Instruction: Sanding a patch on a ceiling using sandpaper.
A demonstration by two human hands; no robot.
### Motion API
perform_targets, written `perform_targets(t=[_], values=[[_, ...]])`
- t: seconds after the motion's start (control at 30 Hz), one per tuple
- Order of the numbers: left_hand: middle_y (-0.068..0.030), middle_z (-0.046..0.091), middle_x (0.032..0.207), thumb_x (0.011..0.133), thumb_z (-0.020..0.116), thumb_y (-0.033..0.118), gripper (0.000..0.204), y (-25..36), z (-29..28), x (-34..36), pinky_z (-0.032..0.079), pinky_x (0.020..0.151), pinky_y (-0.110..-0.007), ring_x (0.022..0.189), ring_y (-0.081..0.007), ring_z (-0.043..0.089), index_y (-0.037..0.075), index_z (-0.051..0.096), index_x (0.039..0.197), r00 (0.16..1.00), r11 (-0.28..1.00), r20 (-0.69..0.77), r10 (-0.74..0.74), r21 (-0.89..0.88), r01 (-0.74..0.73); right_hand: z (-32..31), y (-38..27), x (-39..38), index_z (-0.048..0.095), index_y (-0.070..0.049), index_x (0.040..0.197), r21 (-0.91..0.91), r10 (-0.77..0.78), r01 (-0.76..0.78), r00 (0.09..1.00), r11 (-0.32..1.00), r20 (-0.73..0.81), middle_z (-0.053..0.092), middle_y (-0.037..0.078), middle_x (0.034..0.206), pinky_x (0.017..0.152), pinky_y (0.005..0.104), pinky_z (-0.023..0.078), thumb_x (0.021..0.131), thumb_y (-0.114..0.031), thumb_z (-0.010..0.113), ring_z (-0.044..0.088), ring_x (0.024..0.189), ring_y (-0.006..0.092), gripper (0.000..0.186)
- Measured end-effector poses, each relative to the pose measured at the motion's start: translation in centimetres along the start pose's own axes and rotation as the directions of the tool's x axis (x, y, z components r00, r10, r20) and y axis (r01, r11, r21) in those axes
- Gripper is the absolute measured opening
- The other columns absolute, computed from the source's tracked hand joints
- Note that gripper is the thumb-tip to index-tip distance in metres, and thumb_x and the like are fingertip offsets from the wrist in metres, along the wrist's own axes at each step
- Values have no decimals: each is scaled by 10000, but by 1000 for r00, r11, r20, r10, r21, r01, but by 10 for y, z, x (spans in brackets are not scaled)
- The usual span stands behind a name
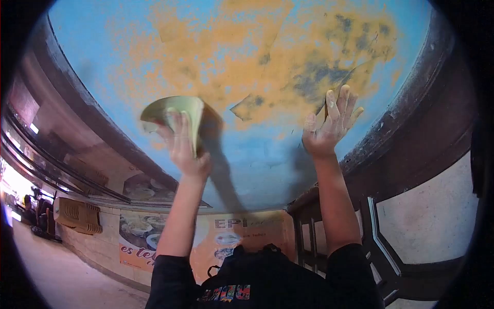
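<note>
Holding a bent, yellow-green sheet, the left hand is up near a big painted surface. Its fingers lie along the sheet, close together and a bit curled, and they have hold of it. The hand and the sheet look blurry, so I cannot tell just how the thumb sits. The sheet curves like a piece of a tube — its top edge is round — and it stands in front of the left part of the paint. A long dark shadow falls beside it.

The right hand is wide open, with the thumb and fingers spread apart. I see nothing in its grip. Pale dust covers its fingertips. It is close to the surface, but I cannot tell if it touches.

The surface is blue at the sides, with a large orange patch in the middle and grey smudges toward the right. Some paint has cracked edges.

Both arms come up out of short black sleeves. Below is a black shirt with a bright print. Behind it is an orange banner with food pictures. Tan stacked chairs are far left — and dark frames with pale panes are on the right.
</note>
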State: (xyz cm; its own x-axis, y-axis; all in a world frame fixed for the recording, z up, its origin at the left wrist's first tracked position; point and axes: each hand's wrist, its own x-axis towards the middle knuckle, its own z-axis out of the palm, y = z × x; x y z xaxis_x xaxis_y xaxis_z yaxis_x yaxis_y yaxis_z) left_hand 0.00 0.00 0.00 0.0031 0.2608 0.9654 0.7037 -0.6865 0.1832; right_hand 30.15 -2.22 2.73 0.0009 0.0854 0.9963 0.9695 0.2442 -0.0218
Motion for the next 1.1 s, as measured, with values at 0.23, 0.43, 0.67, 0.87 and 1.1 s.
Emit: perform_targets(t=[0.23,0.43,0.67,0.87,1.1], values=[[-96,543,1357,667,592,40,616,69,11,4,82,1114,-615,1395,-453,246,111,587,1278,950,979,283,135,108,-172,-3,-26,12,441,-146,1366,7,1,-1,1000,1000,-12,394,172,1471,1119,593,-3,897,-310,494,241,1404,438,499],[-28,592,1308,887,518,239,394,14,-42,1,32,1134,-585,1375,-356,349,172,613,1264,944,921,306,124,318,-224,-9,-24,18,436,-140,1370,-22,-15,14,1000,1000,-27,394,168,1471,1121,590,-9,907,-338,488,245,1405,428,507],[-178,420,1451,681,462,-38,676,-13,-63,-1,21,1120,-609,1401,-461,212,11,494,1354,992,959,-34,-119,254,124,-14,-24,21,440,-157,1353,-25,-5,5,1000,1000,-11,406,164,1463,1125,592,8,895,-324,488,262,1400,419,490],[-208,390,1462,683,393,-98,715,52,-19,-1,65,1127,-588,1397,-478,198,-12,430,1393,989,987,-21,-144,74,145,-16,-23,22,451,-165,1351,-8,11,-11,1000,1000,0,415,162,1458,1118,606,12,892,-335,493,265,1398,424,491],[-199,436,1426,872,470,-46,486,37,-44,135,116,1133,-577,1377,-462,252,-1,477,1356,978,989,-202,51,146,-22,-9,-18,23,449,-168,1361,20,3,-2,1000,1000,-12,402,167,1466,1117,604,0,890,-330,493,263,1395,435,500]])
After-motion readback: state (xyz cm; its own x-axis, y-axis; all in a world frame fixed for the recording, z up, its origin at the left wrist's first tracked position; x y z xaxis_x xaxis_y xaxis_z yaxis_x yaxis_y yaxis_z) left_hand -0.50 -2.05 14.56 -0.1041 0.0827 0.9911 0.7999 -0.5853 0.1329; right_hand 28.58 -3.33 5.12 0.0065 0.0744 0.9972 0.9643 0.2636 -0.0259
